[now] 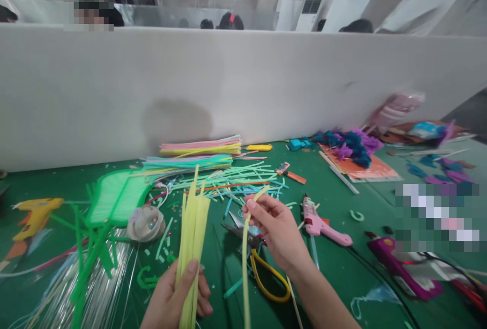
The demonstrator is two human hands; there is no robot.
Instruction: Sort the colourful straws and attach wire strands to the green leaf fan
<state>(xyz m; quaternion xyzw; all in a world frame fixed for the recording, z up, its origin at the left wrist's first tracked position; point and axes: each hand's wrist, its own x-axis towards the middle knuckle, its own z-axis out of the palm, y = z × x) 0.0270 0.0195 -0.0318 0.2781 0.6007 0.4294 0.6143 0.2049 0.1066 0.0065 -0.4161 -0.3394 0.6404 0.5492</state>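
My left hand (186, 288) is wrapped round a bundle of yellow pipe cleaners (195, 217), held upright over the green table. To its right, my right hand (274, 225) pinches a single yellow pipe cleaner (245, 263) near its upper end, and the rest hangs down past the bottom of the view. Under that strand lie scissors with yellow handles (268, 278); dark-jawed pliers (243, 232) seem to overlap them. Beyond both hands, many pale green pipe cleaners (243, 174) are spread loosely.
A pink glue gun (323, 225) lies at right, a yellow glue gun (34, 215) at far left. Stacked coloured pipe cleaners (201, 147) rest against a white partition (243, 75). A small plastic cup (144, 223) stands beside a green mesh shape (119, 194). People sit behind the partition.
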